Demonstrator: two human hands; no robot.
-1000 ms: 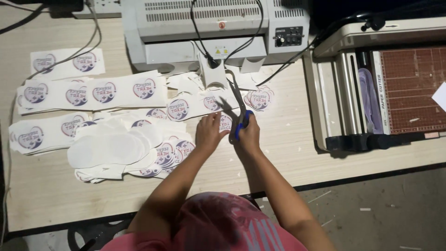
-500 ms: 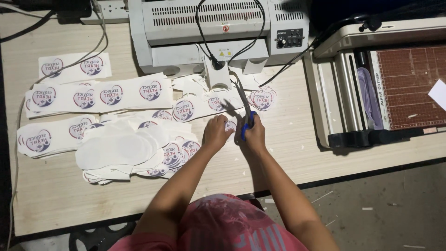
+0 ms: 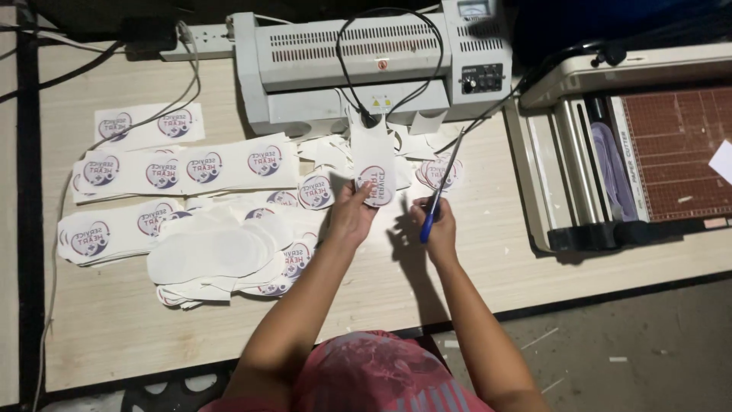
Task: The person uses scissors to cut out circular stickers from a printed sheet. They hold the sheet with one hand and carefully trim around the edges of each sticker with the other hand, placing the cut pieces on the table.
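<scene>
Fingers [image 3: 358,200] pinch a white laminated strip [image 3: 372,156] bearing a round emblem.

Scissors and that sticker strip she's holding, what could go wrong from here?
1. The left hand pinches the strip just below its round print, near where the scissors in the right hand point; a fingertip could get nicked.
2. The strip hangs unsupported above the table, so it may flex and the cut could stray into the print.
3. A black cable loops down right behind the strip; the blades might snag it.
</scene>
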